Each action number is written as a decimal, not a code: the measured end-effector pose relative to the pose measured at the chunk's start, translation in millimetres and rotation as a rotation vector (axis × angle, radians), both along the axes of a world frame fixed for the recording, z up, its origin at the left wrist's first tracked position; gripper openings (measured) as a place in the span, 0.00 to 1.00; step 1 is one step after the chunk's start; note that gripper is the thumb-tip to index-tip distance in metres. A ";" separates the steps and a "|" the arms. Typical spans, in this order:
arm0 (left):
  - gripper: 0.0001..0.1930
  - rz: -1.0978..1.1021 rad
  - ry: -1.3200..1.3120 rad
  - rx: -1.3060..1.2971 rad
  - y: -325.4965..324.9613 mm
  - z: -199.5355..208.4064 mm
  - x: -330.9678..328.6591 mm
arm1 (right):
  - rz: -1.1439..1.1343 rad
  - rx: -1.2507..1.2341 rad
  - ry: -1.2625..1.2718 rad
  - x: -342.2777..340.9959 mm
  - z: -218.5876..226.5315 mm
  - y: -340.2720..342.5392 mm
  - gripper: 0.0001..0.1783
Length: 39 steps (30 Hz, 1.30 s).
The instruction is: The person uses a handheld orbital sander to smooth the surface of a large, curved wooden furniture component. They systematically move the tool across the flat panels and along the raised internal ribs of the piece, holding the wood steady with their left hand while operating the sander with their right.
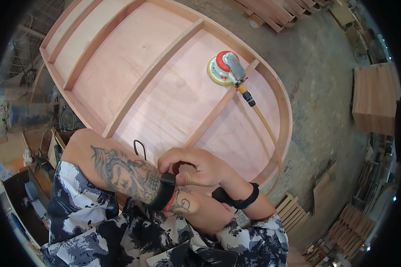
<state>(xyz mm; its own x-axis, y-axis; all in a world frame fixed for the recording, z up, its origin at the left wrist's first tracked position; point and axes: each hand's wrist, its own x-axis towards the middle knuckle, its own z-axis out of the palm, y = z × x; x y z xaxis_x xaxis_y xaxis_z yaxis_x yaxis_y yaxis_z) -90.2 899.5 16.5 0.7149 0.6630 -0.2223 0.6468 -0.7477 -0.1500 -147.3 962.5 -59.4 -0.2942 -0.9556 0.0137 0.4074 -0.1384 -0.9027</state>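
The right hand (196,165) pinches the black flexible wristband (163,196) between its fingers, the partly hidden left hand's (211,215) finger state cannot be determined, and beyond them a snagged tan flexible hose (268,129) could drag the red-and-white round sander (223,66).

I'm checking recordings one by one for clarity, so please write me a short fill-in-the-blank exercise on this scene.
1. The ____ hand is at a black band on the other arm.
2. The large tattoo is on the ____ forearm.
3. The round cap of the sander, which has a tan hose, is ____ in colour.
4. The number of sanders at the wooden frame is ____.

Missing words: right; left; red; one.
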 end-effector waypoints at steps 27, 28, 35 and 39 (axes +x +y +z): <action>0.15 0.672 -2.575 1.096 -39.6 10.1 -127.0 | -0.636 0.033 -0.450 60.8 -32.2 -17.9 0.21; 0.17 0.545 -2.723 1.180 -43.5 0.3 -131.0 | -0.577 0.073 -0.449 58.6 -37.6 -19.5 0.21; 0.15 0.693 -2.782 0.893 -33.5 -7.1 -99.5 | -0.228 0.170 0.300 27.7 -45.7 11.5 0.18; 0.09 0.642 -2.850 0.395 -12.5 12.2 -67.5 | -0.177 0.185 0.084 33.0 -29.6 19.1 0.17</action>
